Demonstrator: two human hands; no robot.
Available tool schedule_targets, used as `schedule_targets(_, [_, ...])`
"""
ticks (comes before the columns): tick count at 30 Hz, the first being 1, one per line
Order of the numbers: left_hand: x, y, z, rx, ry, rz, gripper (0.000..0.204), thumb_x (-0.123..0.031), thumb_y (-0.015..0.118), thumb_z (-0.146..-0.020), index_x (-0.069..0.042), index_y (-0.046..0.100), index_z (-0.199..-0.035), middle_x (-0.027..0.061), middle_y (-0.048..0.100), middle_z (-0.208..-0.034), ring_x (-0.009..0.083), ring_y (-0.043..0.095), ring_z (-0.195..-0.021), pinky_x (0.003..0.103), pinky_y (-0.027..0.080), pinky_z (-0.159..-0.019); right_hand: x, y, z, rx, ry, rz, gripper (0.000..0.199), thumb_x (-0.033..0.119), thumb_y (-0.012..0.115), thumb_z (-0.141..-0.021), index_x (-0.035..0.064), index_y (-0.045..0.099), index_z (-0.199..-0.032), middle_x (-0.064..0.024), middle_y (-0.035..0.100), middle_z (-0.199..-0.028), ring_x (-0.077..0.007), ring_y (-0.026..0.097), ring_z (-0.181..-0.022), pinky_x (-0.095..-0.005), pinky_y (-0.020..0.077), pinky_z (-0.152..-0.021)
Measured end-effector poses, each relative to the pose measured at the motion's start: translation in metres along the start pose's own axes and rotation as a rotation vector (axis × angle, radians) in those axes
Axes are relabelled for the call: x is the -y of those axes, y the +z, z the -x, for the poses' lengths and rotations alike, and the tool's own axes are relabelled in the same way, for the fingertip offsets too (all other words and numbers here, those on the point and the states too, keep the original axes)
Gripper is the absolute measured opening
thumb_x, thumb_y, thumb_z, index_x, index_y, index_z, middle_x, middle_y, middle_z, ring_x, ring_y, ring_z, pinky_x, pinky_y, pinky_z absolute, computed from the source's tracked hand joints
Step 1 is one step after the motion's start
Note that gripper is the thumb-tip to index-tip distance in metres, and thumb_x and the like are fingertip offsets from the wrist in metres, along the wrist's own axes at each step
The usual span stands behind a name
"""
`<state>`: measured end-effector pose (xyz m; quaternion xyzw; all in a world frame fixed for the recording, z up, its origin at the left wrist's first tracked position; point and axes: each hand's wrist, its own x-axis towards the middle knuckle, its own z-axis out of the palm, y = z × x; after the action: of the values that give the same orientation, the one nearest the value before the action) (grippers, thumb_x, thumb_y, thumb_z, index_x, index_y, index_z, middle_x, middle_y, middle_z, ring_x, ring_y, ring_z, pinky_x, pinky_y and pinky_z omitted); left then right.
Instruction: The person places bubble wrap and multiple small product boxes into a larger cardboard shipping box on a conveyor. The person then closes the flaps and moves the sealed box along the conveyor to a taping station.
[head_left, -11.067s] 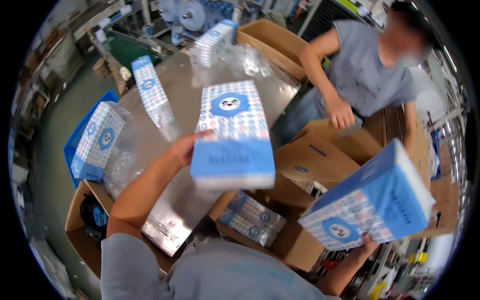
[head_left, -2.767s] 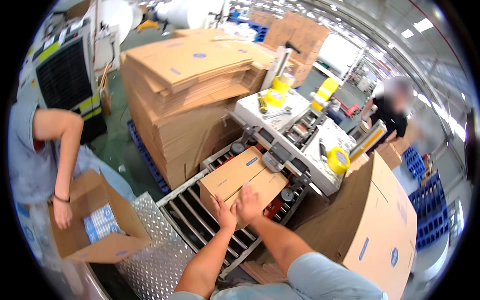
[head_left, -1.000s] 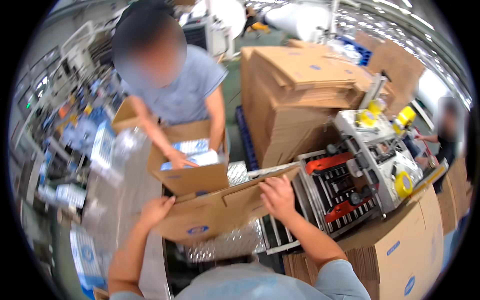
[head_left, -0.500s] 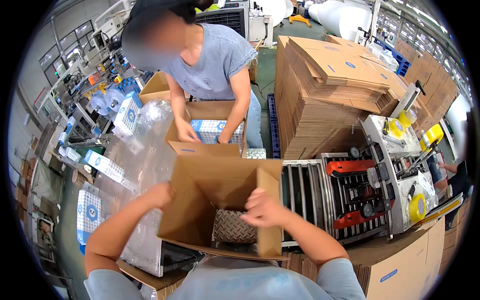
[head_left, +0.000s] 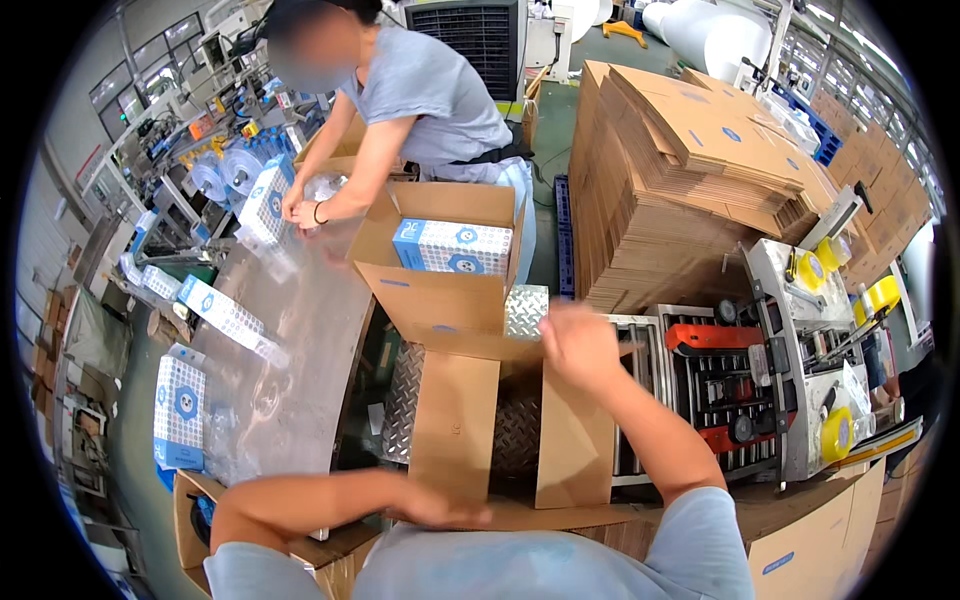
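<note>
At the near edge of an open carton (head_left: 455, 430), the fingers of the left hand (head_left: 432, 503) are held out fairly straight; they are blurred, and whether cardboard is gripped cannot be told. The fingers of the right hand (head_left: 580, 348) are partly curled at the carton's far right corner, with the grip likewise unclear. The carton is thus bracketed between the two sets of fingers, probably so that it is kept steady from opposite corners. Between its side flaps a gap is left, through which textured metal is seen; a similar diamond-patterned plate (head_left: 403, 405) is visible at its left, and the carton's weight is presumably borne there.

Just right of the right fingers, a roller conveyor (head_left: 630, 458) is passed over by the forearm. Beyond the left fingers, a metal desk (head_left: 265, 390) is seen, with packages (head_left: 180, 405) stood along its outer side, perhaps to be within easy reach.

Farther off, left of the right fingers, a second carton (head_left: 430, 305) is placed with a blue-and-white package (head_left: 455, 247) laid inside, seemingly hemmed in by its walls. Past it, a co-worker's hands (head_left: 305, 213) are brought together beside another package (head_left: 264, 205). Beyond the right fingers, flat cardboard (head_left: 650, 230) is stacked high.
</note>
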<state>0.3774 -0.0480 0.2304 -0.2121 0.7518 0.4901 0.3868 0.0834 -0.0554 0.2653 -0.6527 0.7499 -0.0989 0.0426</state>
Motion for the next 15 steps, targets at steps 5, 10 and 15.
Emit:
schedule_targets(5, [0.004,-0.018,0.03,-0.595,0.336,-0.591,0.062,-0.054,0.042,-0.091,-0.004,0.051,-0.127,0.0202,0.041,-0.137,0.0332,0.037,-0.128,0.049,0.029,-0.104,-0.001,0.087,0.066,0.469,-0.555,-0.281,0.06,0.05,0.027,-0.097,0.0092,0.032,-0.142,-0.0157,0.03,-0.146,-0.0312,0.025,-0.137,-0.0423,0.0238,-0.111])
schedule_targets(10, [0.04,-0.087,-0.043,-1.083,0.327,-0.878,0.069,-0.053,0.049,-0.085,-0.006,0.041,-0.135,0.0207,0.035,-0.141,0.0384,0.032,-0.131,0.053,0.025,-0.105,-0.077,0.039,0.005,0.869,-0.187,-1.466,0.062,0.045,0.038,-0.097,0.0013,0.034,-0.14,-0.0169,0.048,-0.135,-0.0278,0.044,-0.127,-0.041,0.0336,-0.106])
schedule_targets(15, [0.133,-0.093,-0.03,-1.009,0.379,-0.638,0.071,-0.049,0.051,-0.085,-0.007,0.036,-0.14,0.0216,0.029,-0.145,0.0425,0.026,-0.134,0.057,0.018,-0.108,-0.141,0.208,0.036,-0.594,0.49,-1.475,0.049,0.032,0.045,-0.097,0.0033,0.037,-0.136,-0.014,0.054,-0.125,-0.0225,0.05,-0.117,-0.0355,0.0395,-0.098])
